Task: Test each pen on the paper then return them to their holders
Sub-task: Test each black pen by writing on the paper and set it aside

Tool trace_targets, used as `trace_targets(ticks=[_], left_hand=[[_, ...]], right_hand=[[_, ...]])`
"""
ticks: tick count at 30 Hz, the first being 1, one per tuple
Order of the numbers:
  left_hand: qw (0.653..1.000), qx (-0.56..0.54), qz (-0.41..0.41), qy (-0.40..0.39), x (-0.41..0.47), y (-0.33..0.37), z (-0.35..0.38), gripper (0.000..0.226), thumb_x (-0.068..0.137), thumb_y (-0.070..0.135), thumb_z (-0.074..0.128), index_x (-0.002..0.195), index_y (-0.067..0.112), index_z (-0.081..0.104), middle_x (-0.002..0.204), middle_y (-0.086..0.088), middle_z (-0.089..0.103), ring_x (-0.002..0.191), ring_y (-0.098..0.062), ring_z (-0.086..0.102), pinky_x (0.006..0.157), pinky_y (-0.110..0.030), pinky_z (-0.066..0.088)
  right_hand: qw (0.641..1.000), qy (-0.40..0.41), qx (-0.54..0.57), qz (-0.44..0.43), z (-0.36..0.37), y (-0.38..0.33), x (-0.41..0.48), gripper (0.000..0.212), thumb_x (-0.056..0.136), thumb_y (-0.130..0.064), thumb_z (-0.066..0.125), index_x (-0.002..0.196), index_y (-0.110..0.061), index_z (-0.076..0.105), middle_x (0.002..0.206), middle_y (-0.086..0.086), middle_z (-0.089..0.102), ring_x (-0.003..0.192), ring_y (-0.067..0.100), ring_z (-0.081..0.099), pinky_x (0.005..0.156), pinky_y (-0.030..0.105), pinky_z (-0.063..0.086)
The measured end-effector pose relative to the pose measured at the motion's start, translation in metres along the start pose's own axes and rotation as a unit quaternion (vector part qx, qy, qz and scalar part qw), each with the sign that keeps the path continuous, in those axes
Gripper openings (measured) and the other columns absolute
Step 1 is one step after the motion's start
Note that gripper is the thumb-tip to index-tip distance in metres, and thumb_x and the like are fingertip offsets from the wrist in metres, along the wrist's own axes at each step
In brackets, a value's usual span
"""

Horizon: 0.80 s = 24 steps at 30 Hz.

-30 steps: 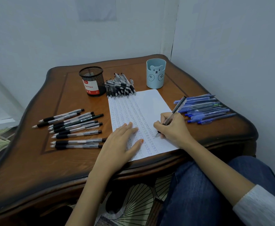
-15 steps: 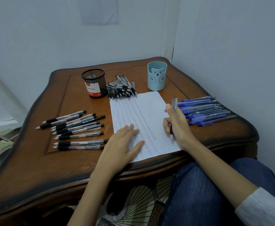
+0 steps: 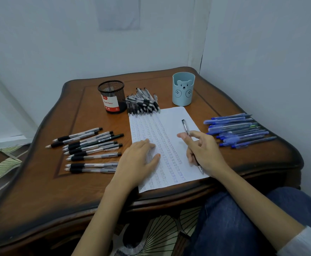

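A white sheet of paper, covered with rows of small pen marks, lies in the middle of the wooden table. My left hand rests flat on its left part. My right hand holds a clear pen over the sheet's right side, the tip pointing back toward me and the clicker end away. A black mesh holder and a light blue bear holder stand at the back.
Several black-grip pens lie in rows at the left. A pile of black pens sits between the holders. Several blue pens lie at the right. Walls close in behind and to the right.
My right hand lifted the pen off the paper and turned it, so its tip now points toward me. My left hand stayed on the sheet.
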<state>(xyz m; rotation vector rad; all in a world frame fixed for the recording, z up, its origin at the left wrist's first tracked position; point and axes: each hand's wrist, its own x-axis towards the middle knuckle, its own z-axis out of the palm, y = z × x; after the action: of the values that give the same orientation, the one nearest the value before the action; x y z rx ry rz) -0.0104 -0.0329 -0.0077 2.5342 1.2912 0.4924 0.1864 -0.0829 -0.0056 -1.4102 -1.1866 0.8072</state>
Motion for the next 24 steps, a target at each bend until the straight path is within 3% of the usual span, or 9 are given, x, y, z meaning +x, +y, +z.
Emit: trace_targets(ticks=[7, 11, 17, 21, 24], left_hand=[[0.999, 0.016, -0.013, -0.039, 0.034, -0.012, -0.012, 0.044, 0.096, 0.040, 0.048, 0.133, 0.016, 0.051, 0.138, 0.002, 0.051, 0.127, -0.016, 0.042, 0.101, -0.028, 0.033], [0.999, 0.008, -0.021, -0.047, 0.045, -0.018, -0.013, 0.042, 0.095, 0.041, 0.050, 0.130, 0.016, 0.052, 0.134, 0.002, 0.054, 0.125, -0.016, 0.044, 0.098, -0.030, 0.036], [0.999, -0.009, -0.018, -0.046, 0.048, -0.022, -0.012, 0.041, 0.095, 0.039, 0.052, 0.129, 0.016, 0.053, 0.134, 0.002, 0.054, 0.127, -0.016, 0.042, 0.098, -0.028, 0.036], [0.998, -0.008, -0.016, -0.053, 0.053, -0.024, -0.014, 0.043, 0.095, 0.041, 0.052, 0.131, 0.017, 0.052, 0.138, 0.002, 0.050, 0.129, -0.015, 0.040, 0.099, -0.027, 0.034], [0.998, -0.009, -0.017, -0.056, 0.059, -0.029, -0.016, 0.045, 0.094, 0.043, 0.052, 0.131, 0.018, 0.052, 0.140, 0.002, 0.049, 0.130, -0.015, 0.040, 0.099, -0.026, 0.033]], right_hand=[[1.000, -0.004, -0.014, 0.001, 0.003, 0.001, 0.000, 0.023, 0.095, -0.034, 0.055, 0.115, -0.023, 0.051, 0.048, 0.009, 0.056, 0.039, 0.015, 0.046, 0.043, 0.022, 0.041], [1.000, -0.002, 0.000, -0.002, 0.003, -0.002, -0.001, 0.028, 0.095, -0.041, 0.048, 0.107, -0.018, 0.057, 0.045, 0.007, 0.049, 0.039, 0.016, 0.041, 0.042, 0.025, 0.039], [0.999, 0.005, 0.029, 0.013, 0.001, -0.003, -0.001, 0.020, 0.093, -0.032, 0.059, 0.098, -0.013, 0.058, 0.045, 0.012, 0.047, 0.037, 0.022, 0.036, 0.039, 0.027, 0.032], [0.999, -0.010, 0.030, 0.021, 0.002, -0.003, 0.003, 0.016, 0.093, -0.031, 0.059, 0.102, -0.017, 0.058, 0.047, 0.010, 0.049, 0.041, 0.020, 0.037, 0.042, 0.029, 0.033], [0.998, -0.039, 0.040, 0.038, 0.004, -0.003, 0.012, 0.012, 0.097, -0.016, 0.053, 0.109, -0.017, 0.055, 0.051, 0.007, 0.050, 0.045, 0.015, 0.040, 0.045, 0.027, 0.035]])
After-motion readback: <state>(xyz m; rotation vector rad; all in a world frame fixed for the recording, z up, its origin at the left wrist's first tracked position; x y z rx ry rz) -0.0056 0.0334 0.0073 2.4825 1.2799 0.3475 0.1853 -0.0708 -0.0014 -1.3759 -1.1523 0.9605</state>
